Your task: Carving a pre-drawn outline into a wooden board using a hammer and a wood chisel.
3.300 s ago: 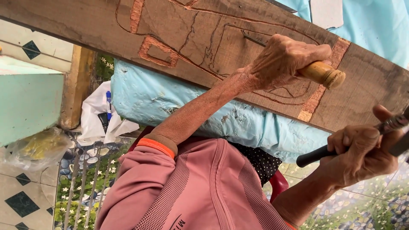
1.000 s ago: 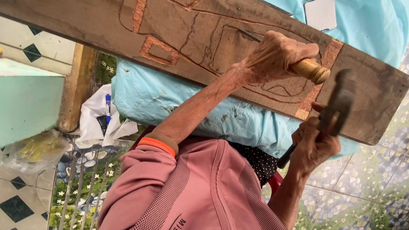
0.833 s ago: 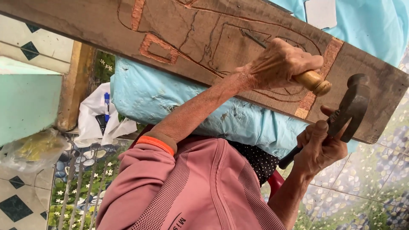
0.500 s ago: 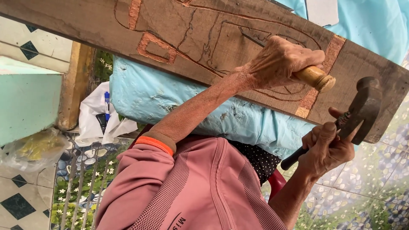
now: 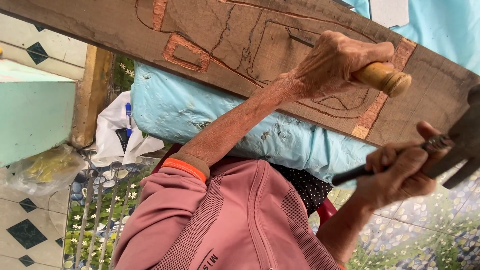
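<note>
I see the left hand (image 5: pixel 335 65) gripping a wooden chisel handle (image 5: pixel 382 79) against the carved plank (image 5: pixel 210 35); right hand (image 5: pixel 400 170) holds a hammer (image 5: pixel 450 145) just below that plank.

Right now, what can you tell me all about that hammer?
The hammer is at the right edge, partly cut off by the frame. It has a dark, worn metal head with a claw and a thin dark handle that pokes out below the fist. The right hand has its grip closed around the handle just under the head, thumb laid along it. It is raised and tilted, near the wooden chisel handle but not touching it.
</note>
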